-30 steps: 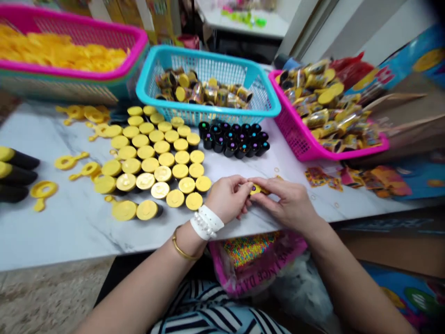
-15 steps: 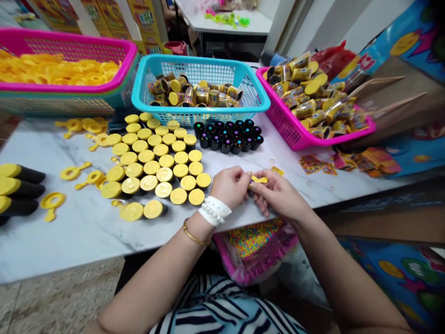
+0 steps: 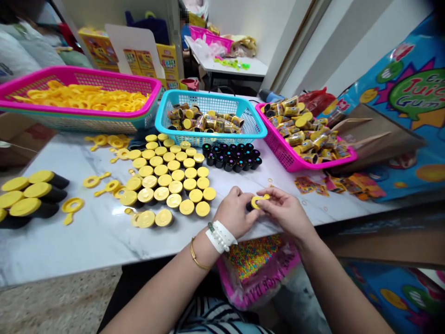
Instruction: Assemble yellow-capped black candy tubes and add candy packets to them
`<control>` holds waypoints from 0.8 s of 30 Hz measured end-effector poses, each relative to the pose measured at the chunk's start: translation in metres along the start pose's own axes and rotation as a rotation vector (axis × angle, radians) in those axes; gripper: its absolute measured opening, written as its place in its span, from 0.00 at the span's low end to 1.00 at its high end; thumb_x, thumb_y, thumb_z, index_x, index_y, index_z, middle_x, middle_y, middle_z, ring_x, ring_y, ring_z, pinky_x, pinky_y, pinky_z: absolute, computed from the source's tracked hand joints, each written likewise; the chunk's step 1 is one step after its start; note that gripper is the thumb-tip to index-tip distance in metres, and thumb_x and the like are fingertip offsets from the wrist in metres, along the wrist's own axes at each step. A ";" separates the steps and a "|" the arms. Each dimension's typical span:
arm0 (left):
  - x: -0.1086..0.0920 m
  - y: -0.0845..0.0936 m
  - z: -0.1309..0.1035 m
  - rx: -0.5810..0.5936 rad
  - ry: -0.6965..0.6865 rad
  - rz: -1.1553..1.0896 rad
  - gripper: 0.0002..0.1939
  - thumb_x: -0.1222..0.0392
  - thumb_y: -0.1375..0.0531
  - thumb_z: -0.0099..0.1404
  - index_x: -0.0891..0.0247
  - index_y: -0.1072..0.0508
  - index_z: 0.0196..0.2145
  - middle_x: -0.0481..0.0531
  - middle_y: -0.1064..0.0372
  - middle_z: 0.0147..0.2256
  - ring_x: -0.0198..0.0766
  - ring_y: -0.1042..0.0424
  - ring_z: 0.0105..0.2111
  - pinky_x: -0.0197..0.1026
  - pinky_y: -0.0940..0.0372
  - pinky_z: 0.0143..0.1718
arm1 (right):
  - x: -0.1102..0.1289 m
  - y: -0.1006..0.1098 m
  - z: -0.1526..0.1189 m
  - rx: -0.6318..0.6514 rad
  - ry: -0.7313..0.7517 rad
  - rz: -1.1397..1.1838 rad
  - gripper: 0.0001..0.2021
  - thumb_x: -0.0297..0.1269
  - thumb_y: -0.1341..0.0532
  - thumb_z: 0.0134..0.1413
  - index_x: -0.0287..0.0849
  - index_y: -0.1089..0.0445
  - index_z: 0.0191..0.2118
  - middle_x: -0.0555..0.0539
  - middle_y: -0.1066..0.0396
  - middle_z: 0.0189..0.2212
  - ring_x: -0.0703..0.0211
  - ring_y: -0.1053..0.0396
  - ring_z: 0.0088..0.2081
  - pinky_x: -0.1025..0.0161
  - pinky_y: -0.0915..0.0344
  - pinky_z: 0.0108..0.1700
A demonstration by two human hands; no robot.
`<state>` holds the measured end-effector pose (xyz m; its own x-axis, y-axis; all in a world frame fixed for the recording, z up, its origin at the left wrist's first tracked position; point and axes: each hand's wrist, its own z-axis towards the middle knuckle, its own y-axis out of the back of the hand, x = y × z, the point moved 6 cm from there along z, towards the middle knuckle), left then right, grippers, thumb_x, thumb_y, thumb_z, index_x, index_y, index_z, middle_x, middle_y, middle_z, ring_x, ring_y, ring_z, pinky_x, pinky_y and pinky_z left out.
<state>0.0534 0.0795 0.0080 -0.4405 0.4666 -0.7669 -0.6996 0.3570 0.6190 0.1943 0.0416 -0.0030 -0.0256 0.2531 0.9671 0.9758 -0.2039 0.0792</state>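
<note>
Desk (image 3: 104,246): smooth, marble-look, semi-gloss. Held yellow ring piece (image 3: 260,198): smooth plastic. Blue basket (image 3: 215,135): perforated plastic, slight sheen. Small tubes (image 3: 302,137) in pink basket (image 3: 280,149): glossy wrap. Bag (image 3: 378,111): matt brown paper. Bangle (image 3: 193,254): polished gold-toned metal. Floor (image 3: 69,301) looks rough from here.

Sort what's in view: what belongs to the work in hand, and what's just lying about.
Likely part of the job:
yellow ring between left hand and right hand
loose yellow rings
black cups

Likely just lying about:
red bag
yellow boxes
green pieces behind
</note>
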 end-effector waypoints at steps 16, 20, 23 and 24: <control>-0.005 -0.010 0.002 0.142 -0.032 0.105 0.10 0.57 0.42 0.63 0.60 0.27 0.41 0.48 0.34 0.35 0.37 0.31 0.32 0.39 0.33 0.36 | 0.013 -0.004 0.027 0.564 -0.207 -0.231 0.19 0.45 0.32 0.51 0.39 0.33 0.45 0.59 0.39 0.17 0.73 0.48 0.16 0.73 0.55 0.17; -0.002 -0.014 0.001 0.159 0.011 0.082 0.08 0.58 0.41 0.63 0.60 0.27 0.40 0.49 0.35 0.35 0.38 0.30 0.33 0.40 0.33 0.37 | 0.017 -0.013 0.025 0.562 -0.175 -0.267 0.15 0.44 0.36 0.56 0.42 0.37 0.42 0.60 0.41 0.19 0.72 0.47 0.20 0.73 0.51 0.21; 0.001 -0.016 -0.002 0.147 0.075 0.094 0.10 0.56 0.41 0.64 0.62 0.27 0.41 0.50 0.34 0.36 0.39 0.29 0.33 0.41 0.32 0.37 | 0.012 -0.012 0.012 0.510 -0.138 -0.280 0.15 0.46 0.39 0.59 0.44 0.38 0.45 0.60 0.42 0.19 0.70 0.46 0.19 0.72 0.50 0.21; 0.001 -0.017 -0.003 0.141 0.100 0.101 0.11 0.55 0.41 0.64 0.62 0.27 0.41 0.51 0.33 0.36 0.40 0.29 0.34 0.42 0.32 0.38 | 0.009 -0.010 0.007 0.491 -0.119 -0.292 0.15 0.47 0.40 0.60 0.44 0.38 0.47 0.59 0.42 0.19 0.70 0.45 0.19 0.72 0.48 0.21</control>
<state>0.0630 0.0719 -0.0036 -0.5630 0.4259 -0.7083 -0.5663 0.4254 0.7059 0.1855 0.0525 0.0036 -0.3121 0.3434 0.8858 0.9190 0.3455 0.1899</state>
